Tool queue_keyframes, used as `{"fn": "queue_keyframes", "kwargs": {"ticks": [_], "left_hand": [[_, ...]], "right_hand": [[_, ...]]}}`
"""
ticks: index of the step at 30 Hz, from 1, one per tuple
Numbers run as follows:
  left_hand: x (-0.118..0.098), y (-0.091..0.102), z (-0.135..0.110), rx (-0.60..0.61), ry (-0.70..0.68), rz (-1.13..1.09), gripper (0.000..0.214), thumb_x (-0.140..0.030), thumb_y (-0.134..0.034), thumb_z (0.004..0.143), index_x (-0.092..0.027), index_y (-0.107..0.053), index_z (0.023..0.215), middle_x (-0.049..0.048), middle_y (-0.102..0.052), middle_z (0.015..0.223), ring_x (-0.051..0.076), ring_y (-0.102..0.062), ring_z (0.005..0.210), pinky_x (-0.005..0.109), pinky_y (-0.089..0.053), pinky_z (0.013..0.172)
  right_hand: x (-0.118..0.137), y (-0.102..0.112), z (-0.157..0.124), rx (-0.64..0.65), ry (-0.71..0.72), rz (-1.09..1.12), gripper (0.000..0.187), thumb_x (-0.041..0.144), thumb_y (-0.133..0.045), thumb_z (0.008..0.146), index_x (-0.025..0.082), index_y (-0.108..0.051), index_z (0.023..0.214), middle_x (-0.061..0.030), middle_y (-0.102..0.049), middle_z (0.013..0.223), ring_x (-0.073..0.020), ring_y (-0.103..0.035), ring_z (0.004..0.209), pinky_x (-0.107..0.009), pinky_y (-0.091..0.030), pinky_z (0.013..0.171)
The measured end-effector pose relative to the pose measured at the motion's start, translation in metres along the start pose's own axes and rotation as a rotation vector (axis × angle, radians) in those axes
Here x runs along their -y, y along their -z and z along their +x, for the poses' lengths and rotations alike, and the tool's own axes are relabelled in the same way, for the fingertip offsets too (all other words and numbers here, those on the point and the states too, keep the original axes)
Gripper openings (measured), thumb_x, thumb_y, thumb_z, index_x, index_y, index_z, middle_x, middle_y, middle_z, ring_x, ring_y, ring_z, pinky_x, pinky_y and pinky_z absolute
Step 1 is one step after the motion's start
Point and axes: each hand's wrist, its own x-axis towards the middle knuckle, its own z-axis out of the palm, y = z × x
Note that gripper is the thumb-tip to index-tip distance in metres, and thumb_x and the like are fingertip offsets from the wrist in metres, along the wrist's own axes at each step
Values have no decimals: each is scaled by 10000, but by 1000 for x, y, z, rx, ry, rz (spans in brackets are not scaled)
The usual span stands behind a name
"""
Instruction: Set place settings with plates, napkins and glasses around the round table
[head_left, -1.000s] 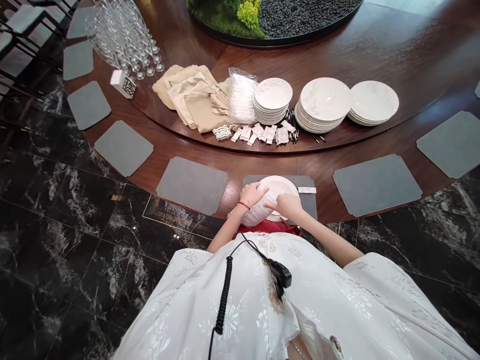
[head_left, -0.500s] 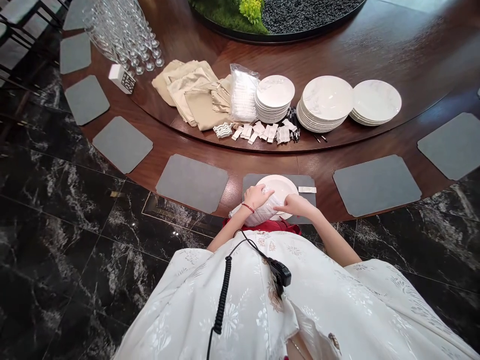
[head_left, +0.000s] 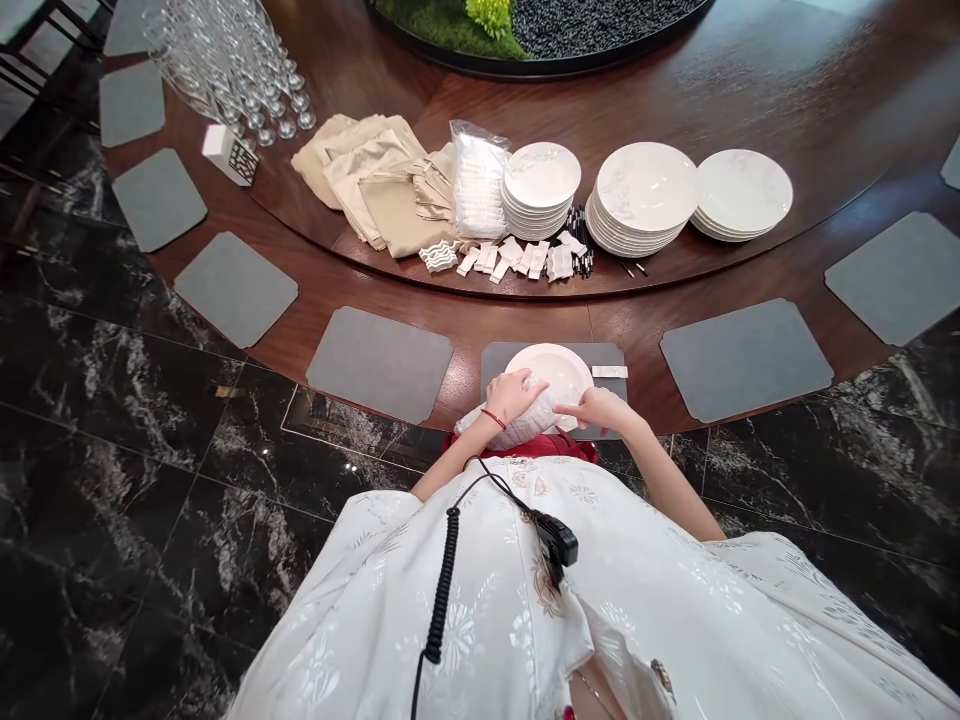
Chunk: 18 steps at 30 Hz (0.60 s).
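A clear plastic bag (head_left: 517, 430) with white contents is held low over a white plate (head_left: 559, 365), close to my body. My left hand (head_left: 514, 395), with a red cord at the wrist, is closed over the bag's upper side. My right hand (head_left: 600, 408) is at the bag's right edge, its index finger reaching to the plastic and the other fingers curled. The plate lies on a grey placemat (head_left: 491, 360) and is partly covered by the bag and hands. A small white rest (head_left: 610, 372) lies to the plate's right.
Across the turntable stand stacked plates (head_left: 641, 195), another bag of white items (head_left: 478, 185), beige napkins (head_left: 397, 215), small white pieces (head_left: 510, 255) and stemmed glasses (head_left: 232, 70). A white openwork box (head_left: 229, 155) stands at left. More placemats (head_left: 746, 355) line the table's edge.
My right hand has shifted slightly right along the bag, its index finger more stretched out. The left hand keeps its hold. The whole view has moved a little.
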Motion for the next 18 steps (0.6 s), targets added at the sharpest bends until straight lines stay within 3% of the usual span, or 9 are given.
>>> {"fn": "queue_keyframes", "kwargs": {"ticks": [3,6,9,11,14,18], "left_hand": [[17,3,3,-78,73,-19,392,-588,-575,924,-224,-701,992,106,-735,940,260,-683,917,295,-446,762],[65,16,11,-216,208,-157,324,-492,-564,946,-201,-632,822,61,-657,764,207,-613,768,267,-387,690],[117,23,18,-316,205,-411,374,-425,-532,955,-191,-484,668,-16,-493,632,139,-467,664,237,-329,646],[136,20,21,-354,172,-581,389,-399,-516,952,-188,-417,641,-40,-398,610,114,-381,636,225,-305,629],[138,15,24,-414,108,-815,404,-395,-521,946,-188,-362,637,-47,-340,620,99,-328,623,219,-297,616],[117,11,25,-363,61,-1071,437,-500,-559,937,-180,-427,671,-31,-429,648,102,-401,629,223,-367,628]], "right_hand": [[-24,-7,-6,-102,-97,-37,682,787,-573,820,149,-692,613,-186,-710,741,-261,-695,661,-362,-540,691],[-70,-12,-16,-122,-197,14,640,737,-560,858,156,-676,616,-176,-690,667,-254,-687,627,-349,-528,655],[-98,-19,-14,-116,-92,156,564,660,-537,900,170,-680,658,-138,-718,686,-231,-690,635,-305,-509,634],[-90,-27,0,-198,-2,206,467,593,-555,904,177,-702,752,-106,-737,716,-222,-694,655,-302,-514,672],[-47,-43,29,-291,151,396,394,545,-594,882,179,-712,970,-78,-748,759,-208,-690,663,-329,-541,744],[17,-60,52,-144,515,869,585,613,-656,828,218,-626,1259,-98,-751,1050,-226,-713,928,-363,-575,849]]}}
